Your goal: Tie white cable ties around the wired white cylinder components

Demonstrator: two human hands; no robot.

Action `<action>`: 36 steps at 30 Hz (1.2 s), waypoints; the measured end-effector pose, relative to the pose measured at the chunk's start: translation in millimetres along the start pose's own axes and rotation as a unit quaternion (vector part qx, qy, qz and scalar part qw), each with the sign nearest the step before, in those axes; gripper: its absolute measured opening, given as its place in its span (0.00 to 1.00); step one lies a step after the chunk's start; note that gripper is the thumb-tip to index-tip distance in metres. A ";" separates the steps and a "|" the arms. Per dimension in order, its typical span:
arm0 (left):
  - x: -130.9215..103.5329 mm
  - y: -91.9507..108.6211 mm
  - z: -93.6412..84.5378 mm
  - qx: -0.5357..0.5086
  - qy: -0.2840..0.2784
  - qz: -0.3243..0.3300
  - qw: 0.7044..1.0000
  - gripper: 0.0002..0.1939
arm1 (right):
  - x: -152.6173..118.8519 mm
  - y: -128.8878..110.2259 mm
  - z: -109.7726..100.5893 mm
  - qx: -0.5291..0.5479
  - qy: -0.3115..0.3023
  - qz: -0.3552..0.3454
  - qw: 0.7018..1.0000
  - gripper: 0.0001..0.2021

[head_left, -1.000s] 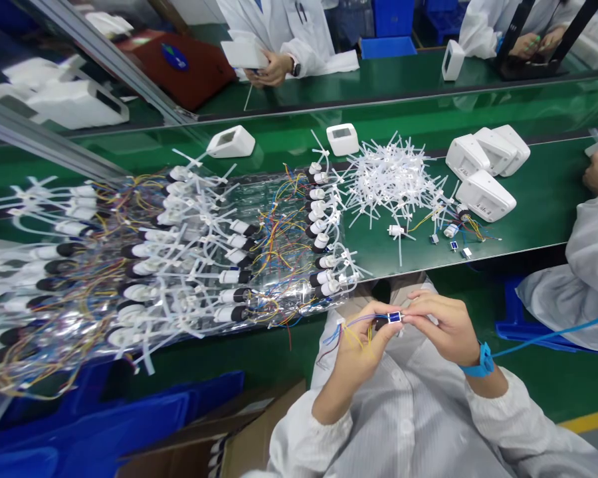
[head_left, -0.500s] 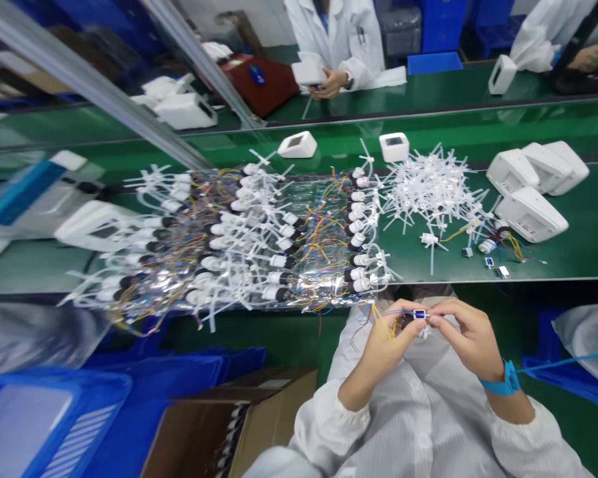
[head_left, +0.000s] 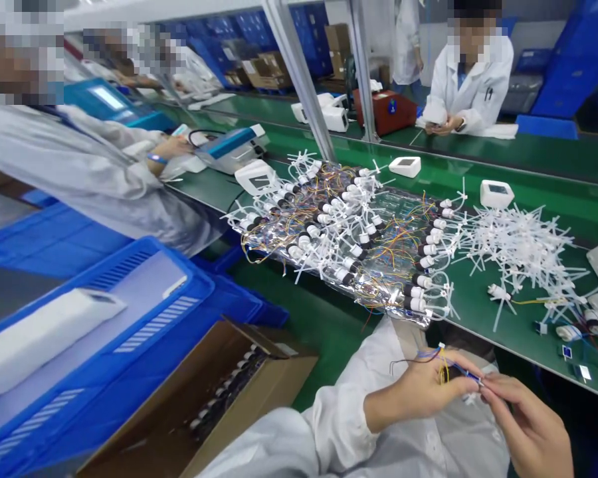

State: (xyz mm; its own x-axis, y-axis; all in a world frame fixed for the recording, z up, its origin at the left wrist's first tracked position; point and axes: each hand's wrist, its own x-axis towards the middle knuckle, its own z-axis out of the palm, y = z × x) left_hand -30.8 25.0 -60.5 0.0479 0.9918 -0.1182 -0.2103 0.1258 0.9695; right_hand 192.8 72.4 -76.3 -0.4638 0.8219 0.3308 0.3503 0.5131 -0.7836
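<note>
My left hand [head_left: 431, 388] is closed on a small blue part [head_left: 471, 376] with yellow, blue and dark wires trailing from it. The fingertips of my right hand [head_left: 525, 415] pinch the same part at its right end, touching my left fingertips. Both hands are over my lap, below the edge of the green bench. On the bench lie rows of white-and-black cylinders [head_left: 416, 304] with coloured wires on clear plastic. Right of them are a heap of white ties [head_left: 521, 245] and small square parts [head_left: 567, 352].
White housings [head_left: 405, 166] stand along the bench's back. A cardboard box [head_left: 274, 392] and a blue crate [head_left: 149, 332] are at the lower left. One co-worker [head_left: 94, 166] is at the left; another person [head_left: 471, 83] sits across, holding a white object.
The view has swung left, bringing a co-worker and the crate into sight. Both hands still hold the small part, whose blue face now shows edge-on.
</note>
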 end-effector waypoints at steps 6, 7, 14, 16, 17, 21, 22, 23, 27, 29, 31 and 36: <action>6.4 7.3 0.5 -0.002 -0.021 0.028 0.999 0.13 | 9.3 -2.5 -3.8 0.047 0.008 0.007 0.999 0.06; 8.3 7.1 0.8 0.005 -0.018 0.030 0.999 0.13 | 9.5 -1.3 -1.8 0.060 0.018 0.028 0.998 0.06; 14.6 3.1 -1.7 -0.009 0.010 0.022 1.000 0.16 | 9.9 10.8 12.9 0.072 0.050 0.148 0.985 0.15; 14.3 1.3 -3.3 0.003 0.020 0.039 0.999 0.15 | 11.3 11.5 14.3 0.074 0.054 0.152 0.984 0.15; 14.2 0.0 -3.7 0.011 0.027 0.047 0.998 0.15 | 12.1 10.8 14.7 0.074 0.054 0.154 0.984 0.15; 15.9 -6.3 -2.1 0.008 0.059 0.050 0.997 0.14 | 14.5 3.1 16.0 0.065 0.038 0.171 0.982 0.15; 16.7 -7.7 -1.3 -0.007 0.063 0.044 0.997 0.15 | 14.5 1.1 16.2 0.064 0.032 0.171 0.983 0.15; 17.6 -8.9 -0.6 -0.026 0.065 0.037 0.997 0.16 | 13.9 -0.4 16.1 0.065 0.026 0.169 0.983 0.14; 20.4 -10.6 -0.1 -0.091 0.070 0.008 0.993 0.20 | 4.1 -0.9 13.6 0.089 0.008 0.153 0.984 0.14; 21.2 -10.3 -0.4 -0.111 0.085 0.003 0.990 0.19 | -3.8 0.7 12.2 0.101 0.024 0.155 0.982 0.15; 21.8 -10.6 0.4 -0.152 0.094 0.004 0.984 0.19 | -10.7 1.9 12.6 0.122 0.059 0.165 0.977 0.18; 24.7 -15.3 6.6 -0.224 0.083 0.013 0.971 0.21 | -12.7 1.0 21.1 0.233 0.176 0.227 0.929 0.28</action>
State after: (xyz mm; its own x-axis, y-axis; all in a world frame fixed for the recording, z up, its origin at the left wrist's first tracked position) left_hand -20.0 47.4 -76.8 -0.1138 0.9798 -0.1647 -0.6155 0.0606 0.7858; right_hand 181.9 57.2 -92.4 -0.0315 0.9995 -0.0022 0.0159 -0.0017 -0.9999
